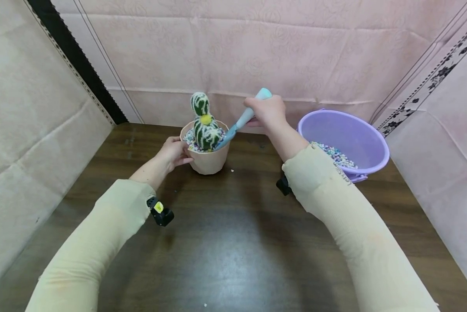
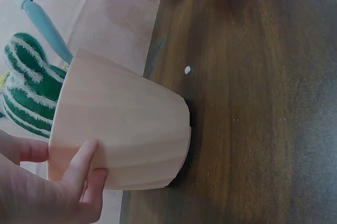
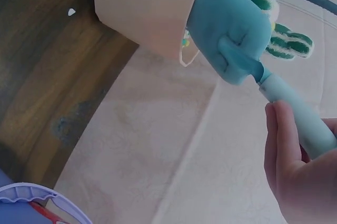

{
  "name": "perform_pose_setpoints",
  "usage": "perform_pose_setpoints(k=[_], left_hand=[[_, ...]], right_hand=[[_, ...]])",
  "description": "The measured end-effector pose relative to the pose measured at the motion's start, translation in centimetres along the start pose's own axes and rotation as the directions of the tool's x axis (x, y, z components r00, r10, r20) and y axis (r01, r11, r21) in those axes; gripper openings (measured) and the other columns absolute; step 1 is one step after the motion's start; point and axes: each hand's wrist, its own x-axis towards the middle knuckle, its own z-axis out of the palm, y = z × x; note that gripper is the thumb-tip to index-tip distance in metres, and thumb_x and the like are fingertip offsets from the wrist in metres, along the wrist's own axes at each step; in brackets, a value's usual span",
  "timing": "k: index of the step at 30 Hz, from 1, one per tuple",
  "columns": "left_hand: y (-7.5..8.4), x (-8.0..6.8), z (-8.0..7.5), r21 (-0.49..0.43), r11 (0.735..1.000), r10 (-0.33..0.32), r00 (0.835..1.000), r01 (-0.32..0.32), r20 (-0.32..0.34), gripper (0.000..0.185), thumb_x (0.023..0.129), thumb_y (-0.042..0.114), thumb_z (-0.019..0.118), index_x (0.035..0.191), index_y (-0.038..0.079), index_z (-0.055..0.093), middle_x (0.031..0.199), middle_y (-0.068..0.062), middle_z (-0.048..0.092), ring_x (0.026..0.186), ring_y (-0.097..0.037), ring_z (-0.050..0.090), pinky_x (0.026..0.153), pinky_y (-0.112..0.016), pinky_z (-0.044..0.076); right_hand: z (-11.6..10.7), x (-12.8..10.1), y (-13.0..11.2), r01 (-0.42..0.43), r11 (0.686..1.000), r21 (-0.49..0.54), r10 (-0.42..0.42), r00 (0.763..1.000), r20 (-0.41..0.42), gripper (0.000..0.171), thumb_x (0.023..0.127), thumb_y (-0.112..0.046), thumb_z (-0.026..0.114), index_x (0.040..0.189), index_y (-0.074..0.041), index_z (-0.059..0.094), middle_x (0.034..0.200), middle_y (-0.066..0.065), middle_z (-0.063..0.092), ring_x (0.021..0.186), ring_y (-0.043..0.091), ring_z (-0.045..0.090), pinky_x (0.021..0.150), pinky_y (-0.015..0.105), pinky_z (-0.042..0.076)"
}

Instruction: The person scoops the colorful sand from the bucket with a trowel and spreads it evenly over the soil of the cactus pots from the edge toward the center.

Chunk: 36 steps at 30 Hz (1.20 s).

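Note:
A pale peach flowerpot (image 1: 207, 163) stands upright near the table's back edge, filled with small coloured pebbles (image 1: 189, 138). In it stands a green-and-white striped cactus (image 1: 206, 134) with a yellow flower. My left hand (image 1: 173, 152) holds the pot at its left side, thumb at the rim and fingers (image 2: 83, 162) against the outer wall. The right hand (image 1: 270, 112) grips the light blue handle of a small trowel (image 1: 246, 117). Its blade (image 3: 231, 29) slants down to the pot's right rim, the tip at the pebbles beside the cactus.
A purple bucket (image 1: 344, 136) with pebbles (image 1: 334, 155) inside stands at the right, partly behind my right forearm. One white pebble (image 2: 187, 70) lies on the brown table (image 1: 217, 225) near the pot. Cloth-covered walls (image 1: 233, 52) close in the back and both sides.

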Motion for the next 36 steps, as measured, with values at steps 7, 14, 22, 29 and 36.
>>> perform_pose_setpoints(k=[7,14,22,29,36], left_hand=[[-0.1,0.1,0.1,-0.010,1.000,-0.002,1.000,0.002,0.002,0.054,0.097,0.008,0.034,0.146,0.011,0.011,0.107,-0.003,0.034,0.094,-0.016,0.046,0.075,-0.014,0.056],[-0.1,0.0,0.1,0.005,1.000,-0.003,1.000,0.003,0.002,0.055,0.098,0.009,0.034,0.148,0.011,0.011,0.110,-0.003,0.036,0.094,-0.016,0.047,0.083,-0.017,0.056],[-0.1,0.1,0.0,0.022,0.999,-0.029,1.000,0.028,0.013,0.056,0.100,0.012,0.035,0.150,0.014,0.009,0.140,-0.012,0.029,0.098,-0.016,0.047,0.092,-0.022,0.053],[-0.2,0.2,0.1,0.022,0.999,-0.032,0.999,0.031,0.016,0.057,0.100,0.013,0.035,0.150,0.015,0.009,0.143,-0.014,0.027,0.102,-0.017,0.046,0.092,-0.023,0.052],[-0.4,0.1,-0.2,0.042,0.999,-0.014,0.999,0.012,0.049,0.058,0.099,0.013,0.036,0.150,0.007,0.008,0.140,-0.014,0.032,0.097,-0.014,0.051,0.092,-0.022,0.052]], right_hand=[[-0.4,0.0,-0.2,0.041,0.999,-0.011,-0.041,0.999,-0.021,0.016,0.080,-0.014,0.059,0.089,-0.007,0.047,0.083,0.007,0.056,0.049,0.012,0.063,0.066,0.028,0.061],[-0.7,0.0,-0.1,0.075,0.997,-0.030,-0.076,0.997,-0.026,0.011,0.079,-0.013,0.059,0.080,-0.008,0.048,0.076,0.005,0.056,0.049,0.011,0.064,0.060,0.025,0.060],[-1.7,0.3,0.3,0.115,0.992,-0.054,-0.117,0.992,-0.037,0.013,0.079,-0.011,0.061,0.073,-0.009,0.050,0.068,-0.001,0.056,0.053,0.008,0.064,0.059,0.023,0.060],[-3.3,0.3,0.4,0.130,0.985,0.116,-0.125,0.991,-0.043,0.014,0.079,-0.006,0.064,0.075,-0.007,0.051,0.069,-0.001,0.058,0.055,0.009,0.064,0.063,0.027,0.060],[-6.8,-0.3,0.0,0.067,0.892,0.447,-0.067,0.998,-0.016,0.014,0.080,0.004,0.064,0.074,-0.004,0.054,0.062,0.003,0.060,0.055,0.013,0.066,0.056,0.029,0.060]])
